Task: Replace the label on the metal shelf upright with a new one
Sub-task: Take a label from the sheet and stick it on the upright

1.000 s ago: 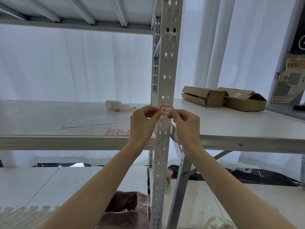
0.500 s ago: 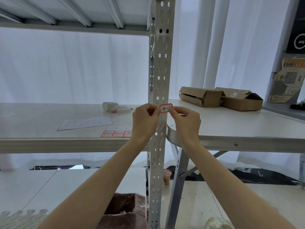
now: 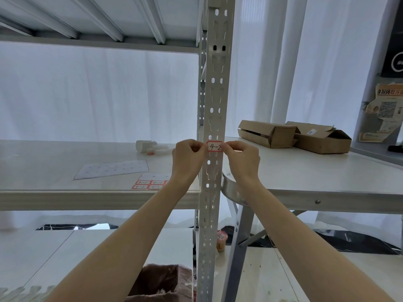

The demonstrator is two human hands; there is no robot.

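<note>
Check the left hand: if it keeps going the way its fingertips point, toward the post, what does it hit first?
The left hand points right, its fingertips already at the left edge of the red-bordered "4-2" label. Going straight on, it would likely meet that label and the perforated shelf upright behind it first, though depth is unclear.

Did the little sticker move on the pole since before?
No. The sticker sits at the same spot on the pole, level with the shelf, pinched by both hands.
</note>
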